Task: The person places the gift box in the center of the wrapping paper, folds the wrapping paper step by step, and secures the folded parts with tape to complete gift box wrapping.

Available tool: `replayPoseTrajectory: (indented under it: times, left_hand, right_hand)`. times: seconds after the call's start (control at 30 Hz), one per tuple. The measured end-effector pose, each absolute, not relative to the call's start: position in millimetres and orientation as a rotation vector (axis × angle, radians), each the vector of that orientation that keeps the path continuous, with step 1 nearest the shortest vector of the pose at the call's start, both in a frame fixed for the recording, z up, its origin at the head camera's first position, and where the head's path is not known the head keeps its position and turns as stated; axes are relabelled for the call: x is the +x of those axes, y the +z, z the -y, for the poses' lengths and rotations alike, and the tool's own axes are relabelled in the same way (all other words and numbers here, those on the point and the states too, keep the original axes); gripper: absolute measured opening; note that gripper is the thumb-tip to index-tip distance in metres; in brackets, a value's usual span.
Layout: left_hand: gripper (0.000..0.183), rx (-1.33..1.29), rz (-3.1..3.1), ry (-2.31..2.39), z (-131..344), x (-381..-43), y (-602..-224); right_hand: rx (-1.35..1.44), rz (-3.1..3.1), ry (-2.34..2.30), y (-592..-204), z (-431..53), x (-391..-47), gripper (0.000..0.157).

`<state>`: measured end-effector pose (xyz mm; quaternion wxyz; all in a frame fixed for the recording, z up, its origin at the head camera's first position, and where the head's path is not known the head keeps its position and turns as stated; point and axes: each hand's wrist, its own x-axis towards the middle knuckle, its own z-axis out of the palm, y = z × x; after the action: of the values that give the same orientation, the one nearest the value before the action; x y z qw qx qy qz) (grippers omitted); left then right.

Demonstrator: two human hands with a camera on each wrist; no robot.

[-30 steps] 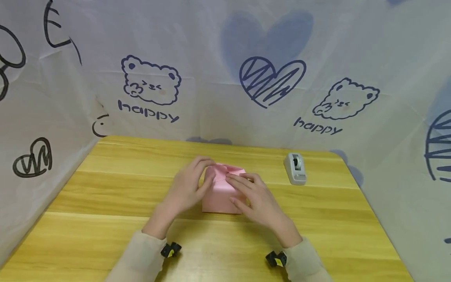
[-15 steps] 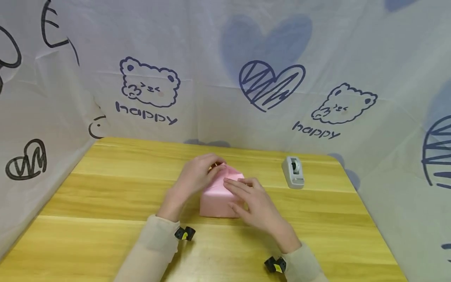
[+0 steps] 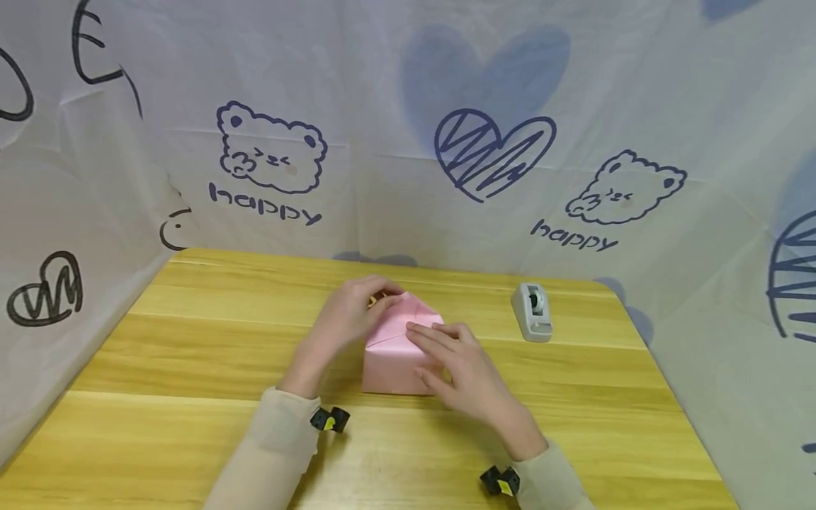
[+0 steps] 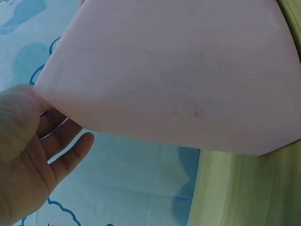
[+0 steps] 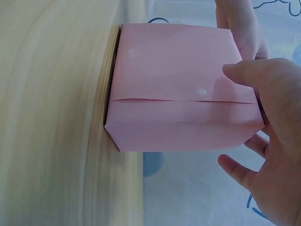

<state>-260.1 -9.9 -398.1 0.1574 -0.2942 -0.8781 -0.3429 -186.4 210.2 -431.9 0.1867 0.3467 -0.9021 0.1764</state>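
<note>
A box wrapped in pink paper point(image 3: 397, 368) stands on the table in the head view, its upper paper folded to a peak at the back. My left hand point(image 3: 347, 312) pinches the paper's far left edge. In the left wrist view, a broad pink face hides part of that left hand point(image 4: 28, 155). My right hand point(image 3: 468, 365) holds the box's right side, fingers lying on the top and thumb lower down. The right wrist view has the right thumb pressed to the pink side of the box point(image 5: 174, 66), which a long paper seam crosses.
A white tape dispenser point(image 3: 532, 313) stands toward the back right of the wooden table point(image 3: 191, 354). Behind and beside the table hangs a pale cloth point(image 3: 382, 177) with hearts and bears drawn on it.
My left hand has moved right and closer to the paper's top, then slightly back left. The pink upper paper now comes to a sharper peak. My right hand has barely moved.
</note>
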Motion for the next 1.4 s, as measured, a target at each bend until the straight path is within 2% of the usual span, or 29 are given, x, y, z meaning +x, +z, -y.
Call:
replayPoseTrajectory:
  times: [0.37, 0.7, 1.4]
  left_hand:
    - [0.009, -0.830, 2.443, -1.014, 4.8, -264.2, -404.9]
    - [0.011, -0.836, 2.554, -1.088, 14.8, -264.5, -403.1]
    - [0.006, -0.806, 2.649, -1.168, 26.4, -266.7, -405.0]
  right_hand:
    - [0.947, 2.549, 0.446, -434.1, -208.4, -185.4, 0.063]
    - [0.967, 2.534, 0.441, -431.5, -207.4, -185.1, 0.058]
    - [0.952, 2.543, 0.464, -433.7, -207.4, -186.3, 0.058]
